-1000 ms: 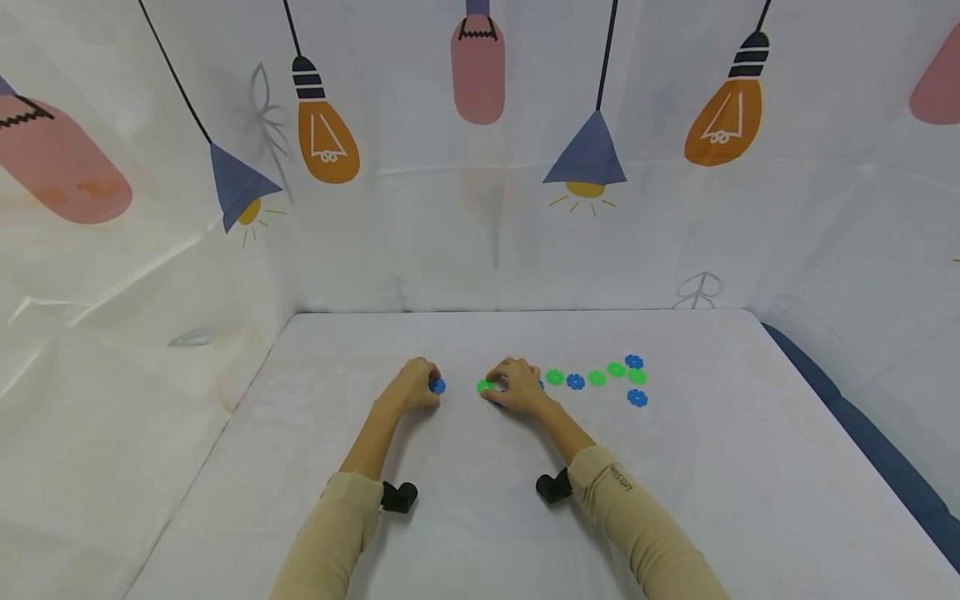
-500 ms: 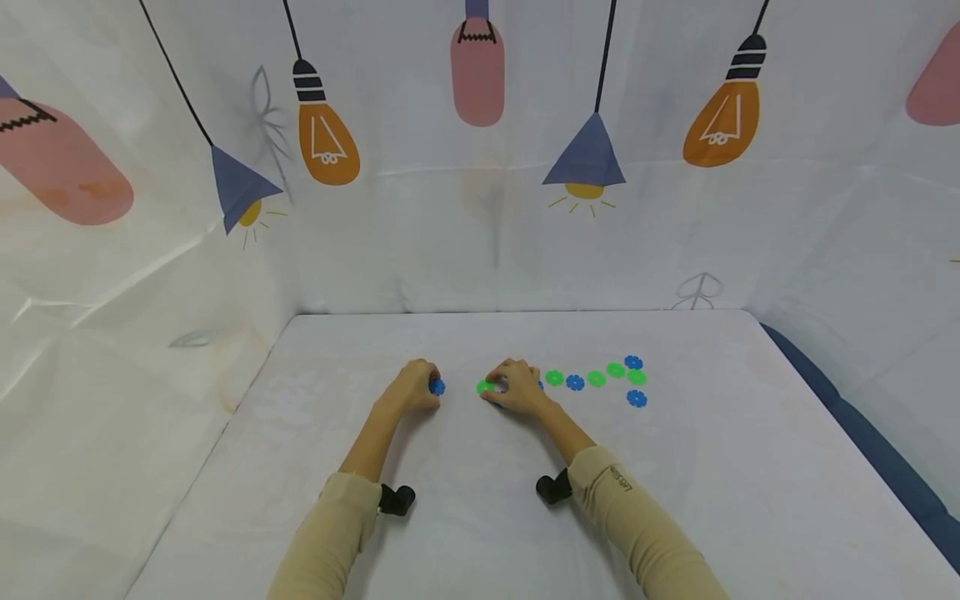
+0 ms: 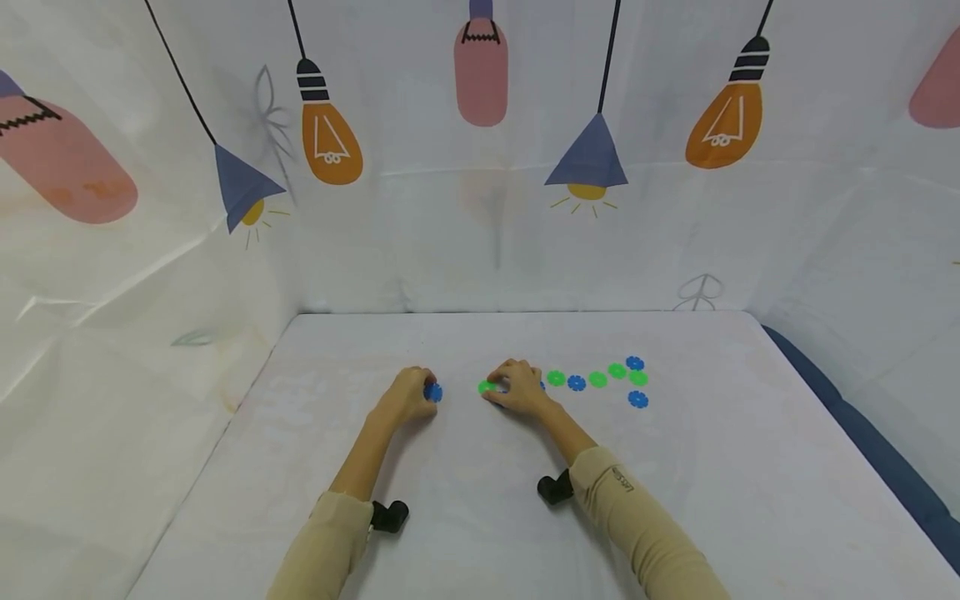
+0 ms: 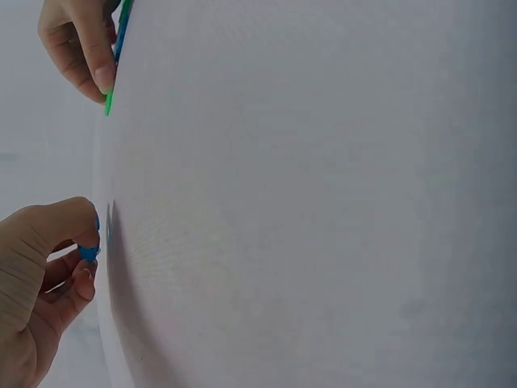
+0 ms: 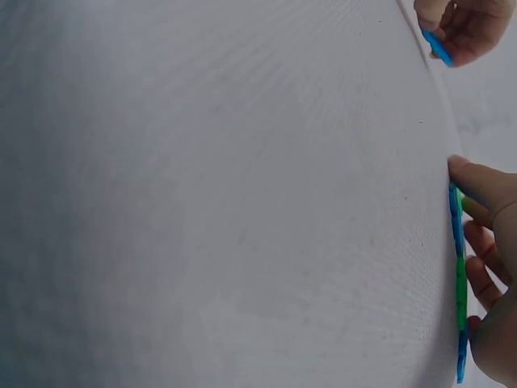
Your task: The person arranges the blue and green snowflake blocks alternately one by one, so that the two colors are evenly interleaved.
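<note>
My left hand [image 3: 403,397] pinches a blue flower-edged plastic disc [image 3: 435,392] between thumb and fingers, its face turned toward the right. In the left wrist view, this blue disc [image 4: 89,254] is partly covered by the fingers, close over the table. To the right, my right hand [image 3: 522,388] holds a green disc [image 3: 486,387] at the left end of a row of discs, thumb on the near edge and a finger on the far one. Part of the row is hidden under that hand; the right wrist view shows blue and green discs [image 5: 461,287] edge-on along the palm.
Right of my right hand the row runs on with a green disc [image 3: 556,378], a blue disc [image 3: 576,383] and several more, branching at its right end into blue discs [image 3: 637,399] near and far. The white-covered table [image 3: 480,517] backs onto a hanging printed sheet [image 3: 480,233].
My left hand has drawn slightly left and toward me with the blue disc, widening the gap to the row. The right hand and the row stay in place.
</note>
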### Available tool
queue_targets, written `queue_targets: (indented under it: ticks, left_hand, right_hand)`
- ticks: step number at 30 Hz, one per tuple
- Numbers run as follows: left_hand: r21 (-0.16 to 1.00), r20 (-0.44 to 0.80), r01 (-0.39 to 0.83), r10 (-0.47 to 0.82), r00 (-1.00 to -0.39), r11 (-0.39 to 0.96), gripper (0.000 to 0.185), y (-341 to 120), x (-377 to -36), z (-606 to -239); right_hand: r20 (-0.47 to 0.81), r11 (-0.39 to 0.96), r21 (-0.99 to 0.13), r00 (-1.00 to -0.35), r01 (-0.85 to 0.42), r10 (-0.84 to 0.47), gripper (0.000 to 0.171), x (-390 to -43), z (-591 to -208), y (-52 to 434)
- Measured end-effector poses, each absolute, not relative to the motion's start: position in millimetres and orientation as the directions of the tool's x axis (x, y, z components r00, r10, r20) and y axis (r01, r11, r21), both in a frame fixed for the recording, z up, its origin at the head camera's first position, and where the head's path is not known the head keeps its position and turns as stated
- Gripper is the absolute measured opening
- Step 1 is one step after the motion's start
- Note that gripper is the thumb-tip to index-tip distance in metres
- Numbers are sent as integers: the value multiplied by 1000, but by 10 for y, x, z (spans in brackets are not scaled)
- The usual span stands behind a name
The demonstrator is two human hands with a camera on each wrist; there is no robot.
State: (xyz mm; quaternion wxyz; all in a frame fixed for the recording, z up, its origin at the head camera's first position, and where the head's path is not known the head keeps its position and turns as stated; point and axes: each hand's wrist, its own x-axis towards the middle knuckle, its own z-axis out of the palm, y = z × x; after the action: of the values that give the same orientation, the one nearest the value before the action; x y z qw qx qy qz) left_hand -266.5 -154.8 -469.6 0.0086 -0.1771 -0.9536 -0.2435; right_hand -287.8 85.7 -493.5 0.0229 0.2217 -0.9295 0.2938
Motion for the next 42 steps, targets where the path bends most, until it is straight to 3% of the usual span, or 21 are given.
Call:
queue_targets:
  ticks: [11, 21, 42]
  left_hand:
    - [555, 170, 369, 332, -928, 746, 32, -1596, -2420, -4694]
    - [554, 129, 376, 369, -920, 743, 29, -1591, -2266, -4706]
    - [635, 203, 433, 403, -893, 639, 34, -1772, -2289, -4877]
  right_hand:
    - [172, 738, -529, -904, -419, -391, 27, -2883, -4929, 850]
    - [183, 739, -516, -898, -433, -399, 28, -2889, -4944, 843]
    - [187, 723, -533, -894, -440, -407, 32, -2876, -4932, 859]
